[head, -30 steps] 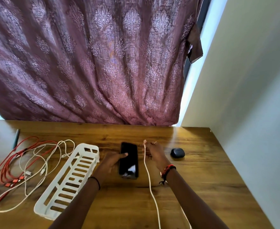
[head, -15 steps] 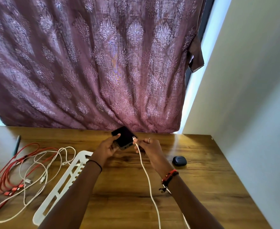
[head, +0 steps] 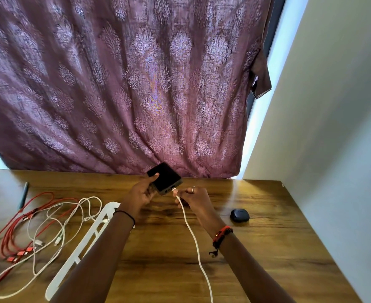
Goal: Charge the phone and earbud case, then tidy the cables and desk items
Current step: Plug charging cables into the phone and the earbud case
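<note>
Our left hand (head: 142, 196) grips the phone (head: 166, 179) just above the middle of the frame, raised off the bench (head: 267, 248). The thumb lies across the dark screen's left edge and the fingers curl under the body. The phone is tilted, with its lower short edge turned toward our right hand (head: 194, 199). That hand pinches the plug end of a white charging cable (head: 193, 235) between thumb and fingertips and holds it at the port in that edge. We cannot tell whether the plug is fully seated. The cable trails from the pinch down to the bottom edge of the frame.

A ring (head: 193, 189) shows on one right finger and a red thread bracelet (head: 221, 234) wraps that wrist. A black band (head: 125, 214) circles the left wrist.

The dark earbud case (head: 239, 215) sits closed on the bench right of centre, near the right forearm but apart from it. A white slotted tray (head: 86, 243) lies at lower left, partly hidden by our left forearm. Further left, loose white cables (head: 62, 228) tangle over red cables (head: 11, 232). A dark pen (head: 23, 194) lies above them near the left edge.

A patterned maroon curtain (head: 136, 84) fills the upper frame, and a pale wall (head: 333, 127) runs down the right.
</note>
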